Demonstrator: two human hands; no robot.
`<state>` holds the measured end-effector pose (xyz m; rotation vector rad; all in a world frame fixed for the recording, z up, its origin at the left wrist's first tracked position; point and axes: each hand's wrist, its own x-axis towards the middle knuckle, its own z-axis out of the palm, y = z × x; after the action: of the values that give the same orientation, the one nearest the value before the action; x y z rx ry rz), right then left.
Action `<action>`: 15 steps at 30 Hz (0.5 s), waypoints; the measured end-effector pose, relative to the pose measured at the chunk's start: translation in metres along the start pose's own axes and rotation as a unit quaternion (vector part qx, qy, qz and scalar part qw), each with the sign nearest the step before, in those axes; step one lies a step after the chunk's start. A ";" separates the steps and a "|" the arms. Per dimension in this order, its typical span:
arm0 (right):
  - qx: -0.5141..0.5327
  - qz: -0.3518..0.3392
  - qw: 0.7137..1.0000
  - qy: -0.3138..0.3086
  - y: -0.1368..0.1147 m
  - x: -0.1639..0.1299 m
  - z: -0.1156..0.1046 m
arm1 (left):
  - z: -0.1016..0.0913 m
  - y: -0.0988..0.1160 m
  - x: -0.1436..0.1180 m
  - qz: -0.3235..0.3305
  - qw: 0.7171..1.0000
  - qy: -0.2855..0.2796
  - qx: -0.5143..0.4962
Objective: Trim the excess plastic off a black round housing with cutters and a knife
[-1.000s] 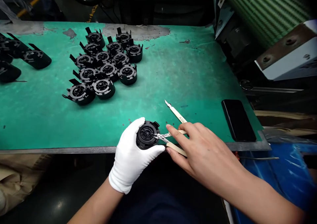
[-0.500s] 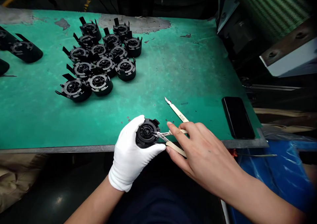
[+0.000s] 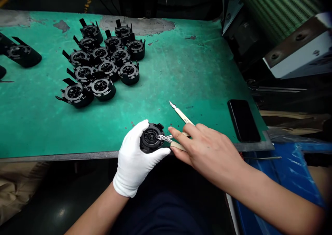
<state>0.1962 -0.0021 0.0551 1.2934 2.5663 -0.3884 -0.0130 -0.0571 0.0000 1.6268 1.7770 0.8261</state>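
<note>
My left hand (image 3: 131, 162), in a white glove, is wrapped around a round black plastic part (image 3: 146, 145) at the table's front edge. Its ringed, open face is turned up. My bare right hand (image 3: 210, 146) grips small nippers with beige handles (image 3: 177, 145). Their metal jaws reach over the part's face near its centre; whether they bite on anything is too small to tell. A craft knife (image 3: 181, 116) with a beige marked handle also sticks out of my right hand, its blade pointing away from me. The handle's rear end is hidden by the fingers.
Several black cylindrical housings (image 3: 101, 86) stand grouped on the green tabletop (image 3: 166, 79), with more at the far left (image 3: 26, 56). A black phone (image 3: 243, 120) lies near the right edge. Machinery with a metal bracket (image 3: 290, 51) overhangs at right, above blue plastic (image 3: 290, 169).
The view has shifted slightly, so the scene sits further left. The nippers' jaws have moved closer to the part's centre and their handles are nearer together. Both hands keep their holds.
</note>
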 end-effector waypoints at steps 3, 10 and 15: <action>-0.005 -0.020 1.000 -0.001 0.006 0.003 0.001 | 0.000 -0.001 -0.001 0.006 1.000 0.005 0.006; 0.015 -0.040 0.999 0.001 0.019 0.005 0.003 | 0.001 -0.002 -0.002 -0.005 1.000 0.002 0.001; 0.055 -0.005 0.998 0.030 0.022 0.001 0.002 | 0.001 -0.001 -0.002 0.009 1.000 0.009 0.013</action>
<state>0.2136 0.0105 0.0498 1.3487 2.6350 -0.5061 -0.0128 -0.0586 -0.0012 1.6600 1.7943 0.8314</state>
